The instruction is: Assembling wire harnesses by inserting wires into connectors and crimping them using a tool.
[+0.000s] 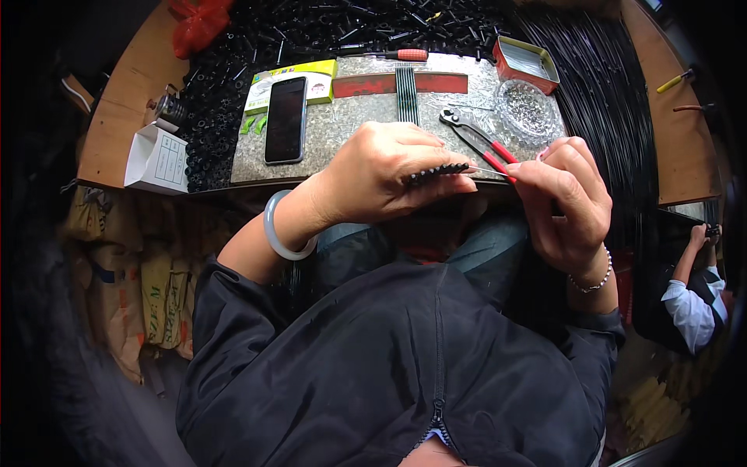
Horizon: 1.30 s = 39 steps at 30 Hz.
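Note:
My left hand [383, 165] is closed around a bunch of thin black rods [437, 172], their ends pointing right in a row. In front of my chest, my right hand [566, 194] pinches a thin shiny wire [490, 170] between thumb and forefinger. The wire reaches left to the rod ends; whether it passes into one is too small to tell. Just beyond the hands lie pincers with red handles [476, 138], their jaws pointing away from me. Several dark slim rods [406, 95] lie side by side across a red bar [364, 85] on the worktop.
A clear dish of small metal bits [530, 111] stands by a red tin [527, 64]. A phone [286, 121] leans on a yellow-green box [320, 81]. Heaped black parts [311, 31] fill the back; long black rods [603, 101] run along the right. A co-worker [695, 300] sits far right.

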{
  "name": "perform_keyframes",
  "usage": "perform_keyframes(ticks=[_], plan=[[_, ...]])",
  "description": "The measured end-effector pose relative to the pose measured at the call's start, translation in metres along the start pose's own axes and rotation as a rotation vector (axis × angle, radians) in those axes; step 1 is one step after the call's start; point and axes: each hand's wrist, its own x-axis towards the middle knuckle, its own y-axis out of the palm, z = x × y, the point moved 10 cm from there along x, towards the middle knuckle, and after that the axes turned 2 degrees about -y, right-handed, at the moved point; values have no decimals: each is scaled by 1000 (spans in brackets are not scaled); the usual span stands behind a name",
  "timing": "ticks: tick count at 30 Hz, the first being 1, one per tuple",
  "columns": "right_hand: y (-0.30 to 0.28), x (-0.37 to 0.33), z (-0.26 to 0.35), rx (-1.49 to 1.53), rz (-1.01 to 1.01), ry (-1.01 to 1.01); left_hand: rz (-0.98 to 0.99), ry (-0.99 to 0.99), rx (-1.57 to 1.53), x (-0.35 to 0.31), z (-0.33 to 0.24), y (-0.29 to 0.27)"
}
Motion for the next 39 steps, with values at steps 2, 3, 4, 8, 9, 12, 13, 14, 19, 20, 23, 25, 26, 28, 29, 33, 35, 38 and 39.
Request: perform_keyframes(ticks=[2,3,4,8,9,12,13,14,19,20,23,25,26,28,29,33,35,38,39], plan=[[-3,-1,2,12,-3,3,-4,-7,-9,0,-2,0],[-2,-1,2,21,36,26,-9,0,-14,0,-3,0],[0,-1,2,30,73,48,-14,7,-20,0,-5,-1],[6,1,3,83,86,72,2,2,-10,-2,-4,2],[8,2,1,146,81,106,5,22,11,-3,-6,2],[12,7,3,168,115,78,21,70,21,-4,-11,3],[15,8,9,135,154,13,34,94,13,-5,-14,5],[16,8,10,136,156,13,33,92,13,-5,-15,6],[21,12,20,157,124,-40,110,135,37,-7,-19,10],[21,12,20,156,125,-41,109,135,37,-7,-19,11],[26,14,23,183,145,-38,3,165,67,-10,-21,7],[33,17,30,239,122,-20,16,144,62,-11,-19,7],[38,13,31,225,160,3,13,147,64,-11,-20,6],[33,21,39,233,88,-12,7,192,86,-15,-26,5],[27,24,42,245,15,-23,20,190,102,-15,-27,5],[62,-43,-3,781,-193,405,316,185,174,-30,-7,43],[113,-67,3,889,-84,569,661,75,439,-49,51,73],[149,-97,5,801,-155,845,611,65,586,-56,116,74],[148,-109,1,715,-226,910,542,67,596,-53,123,71]])
